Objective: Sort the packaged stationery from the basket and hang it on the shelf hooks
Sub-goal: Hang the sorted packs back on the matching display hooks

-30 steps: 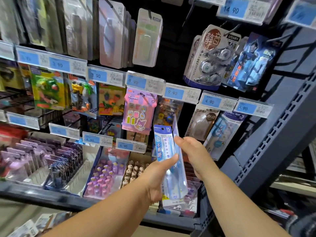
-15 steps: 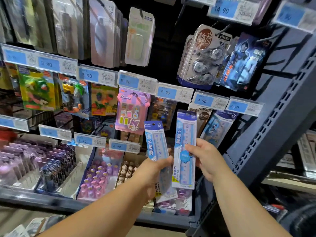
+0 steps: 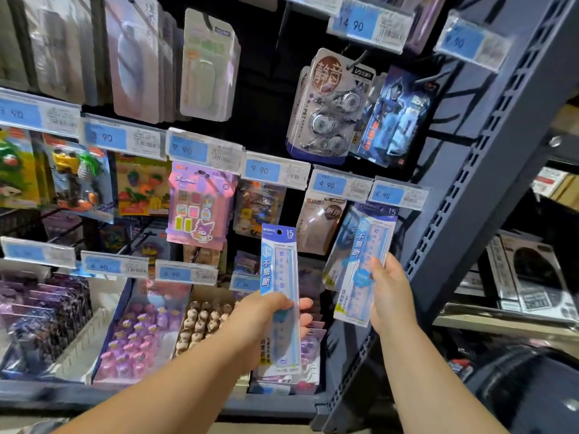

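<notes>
Blue price tags [image 3: 262, 170] ran along the rows, one reading 14.90 [image 3: 352, 25] near the top. A pink Kuromi eraser pack [image 3: 199, 205] hung beside a fruit-shaped eraser card [image 3: 142, 189]. Above, a correction tape pack [image 3: 329, 108] (three rolls visible) hung left of a blue character card [image 3: 398, 117]. Small bear-shaped figures [image 3: 202, 324] filled a tray below.

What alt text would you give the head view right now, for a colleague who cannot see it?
Two bare hands each hold a blue packaged 15 cm ruler up to a stationery shelf: left hand with one ruler pack, right hand raising a second ruler pack beneath a 4.90 price tag. Carded packs hang on hooks around them.
</notes>
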Action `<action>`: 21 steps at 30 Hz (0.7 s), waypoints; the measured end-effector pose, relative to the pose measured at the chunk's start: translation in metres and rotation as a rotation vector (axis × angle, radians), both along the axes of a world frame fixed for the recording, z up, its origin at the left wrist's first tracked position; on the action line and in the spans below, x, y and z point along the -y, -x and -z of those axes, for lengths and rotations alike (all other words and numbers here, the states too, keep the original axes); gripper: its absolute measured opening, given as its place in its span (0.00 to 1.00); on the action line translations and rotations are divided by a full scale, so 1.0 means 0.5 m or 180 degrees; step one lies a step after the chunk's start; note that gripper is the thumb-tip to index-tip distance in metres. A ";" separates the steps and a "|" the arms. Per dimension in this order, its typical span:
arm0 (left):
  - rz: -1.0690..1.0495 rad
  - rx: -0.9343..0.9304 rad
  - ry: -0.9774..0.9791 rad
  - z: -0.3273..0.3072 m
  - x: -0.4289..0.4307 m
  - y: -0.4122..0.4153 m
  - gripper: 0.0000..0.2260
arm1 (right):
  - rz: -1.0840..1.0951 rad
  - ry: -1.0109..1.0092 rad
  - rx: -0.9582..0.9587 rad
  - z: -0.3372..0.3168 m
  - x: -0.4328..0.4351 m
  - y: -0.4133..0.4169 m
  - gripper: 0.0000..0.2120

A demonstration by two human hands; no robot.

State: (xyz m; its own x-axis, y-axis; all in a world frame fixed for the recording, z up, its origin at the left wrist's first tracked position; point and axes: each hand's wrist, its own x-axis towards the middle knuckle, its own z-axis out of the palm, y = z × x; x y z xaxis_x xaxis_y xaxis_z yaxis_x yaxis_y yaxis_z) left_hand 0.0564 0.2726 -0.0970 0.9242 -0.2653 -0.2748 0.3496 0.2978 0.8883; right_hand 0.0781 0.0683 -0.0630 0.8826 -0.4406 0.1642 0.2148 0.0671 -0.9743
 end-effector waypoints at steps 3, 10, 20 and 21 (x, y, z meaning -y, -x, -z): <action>0.0127 0.0151 -0.0142 0.004 0.003 -0.001 0.21 | 0.0291 0.0189 0.0008 -0.003 0.009 -0.010 0.11; 0.0437 0.0427 -0.0065 0.003 -0.004 -0.003 0.15 | 0.0440 0.0487 -0.0090 0.001 0.000 -0.036 0.11; 0.0310 0.0519 -0.0123 0.001 -0.011 0.002 0.10 | 0.0759 0.0727 -0.0152 0.017 0.004 -0.037 0.14; 0.0299 0.0521 -0.0119 0.000 -0.011 0.002 0.10 | 0.0783 0.0751 -0.0149 0.019 0.004 -0.038 0.15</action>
State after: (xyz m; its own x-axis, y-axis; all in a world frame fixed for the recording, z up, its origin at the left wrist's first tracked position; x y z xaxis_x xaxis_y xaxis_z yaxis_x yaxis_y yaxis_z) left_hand 0.0553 0.2782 -0.0970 0.9290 -0.3449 -0.1342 0.2243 0.2364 0.9454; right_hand 0.0972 0.0661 -0.0725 0.7636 -0.5958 0.2488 0.1512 -0.2096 -0.9660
